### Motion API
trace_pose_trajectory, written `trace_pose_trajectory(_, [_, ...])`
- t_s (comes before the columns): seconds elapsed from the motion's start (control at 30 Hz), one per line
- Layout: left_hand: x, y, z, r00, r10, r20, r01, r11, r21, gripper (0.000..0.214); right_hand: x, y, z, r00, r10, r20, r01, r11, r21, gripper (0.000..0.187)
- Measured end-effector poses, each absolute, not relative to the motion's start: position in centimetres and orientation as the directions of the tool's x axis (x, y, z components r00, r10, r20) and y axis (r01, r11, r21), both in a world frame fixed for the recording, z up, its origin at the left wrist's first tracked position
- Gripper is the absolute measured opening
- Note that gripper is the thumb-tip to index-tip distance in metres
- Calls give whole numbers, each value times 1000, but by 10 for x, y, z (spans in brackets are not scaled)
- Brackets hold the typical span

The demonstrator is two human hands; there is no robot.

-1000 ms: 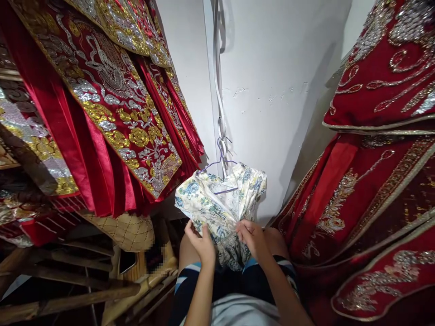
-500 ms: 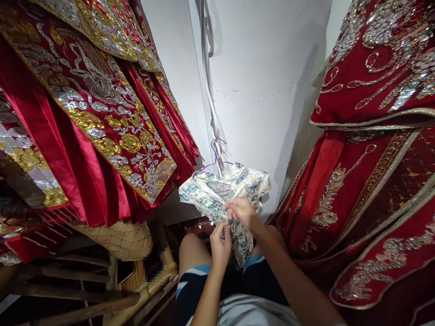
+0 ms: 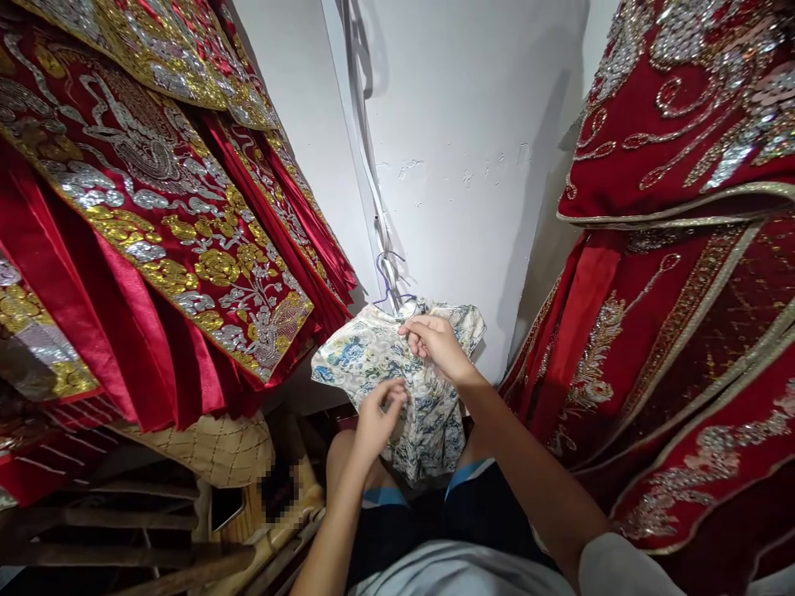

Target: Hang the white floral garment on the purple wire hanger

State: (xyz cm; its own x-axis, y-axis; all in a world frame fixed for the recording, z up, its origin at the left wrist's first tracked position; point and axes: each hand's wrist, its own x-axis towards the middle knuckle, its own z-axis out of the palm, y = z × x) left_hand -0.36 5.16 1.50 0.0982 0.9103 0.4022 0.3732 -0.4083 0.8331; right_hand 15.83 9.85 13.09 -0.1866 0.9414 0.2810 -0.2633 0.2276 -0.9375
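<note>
L hand (image 3: 378, 414) & R hand (image 3: 433, 343) — each grip pinching floral dress (image 3: 348, 356) on hanger (image 3: 390, 291).

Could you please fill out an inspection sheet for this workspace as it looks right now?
Surface: nothing seen.
Job's things: floral garment hangs on a purple wire hanger by the white wall.
Clutter: wooden frames and gold quilted fabric at lower left.
Hands: left hand pinches the garment's front; right hand grips near its collar.
Cables: grey cord runs down the wall to the hanger.
Surroundings: red embroidered garments hang on both sides.
</note>
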Motion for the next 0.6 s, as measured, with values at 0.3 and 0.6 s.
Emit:
trace_pose_trajectory(0.3, [5, 94, 136, 209, 565, 798, 594, -722, 355, 18, 159, 100, 128, -160, 903, 398, -94, 388, -917, 21])
trace_pose_trajectory(0.6, [-33, 96, 123, -472, 476, 742, 403, -632, 662, 14, 157, 111, 42, -206, 952, 225, 19, 234, -972, 20])
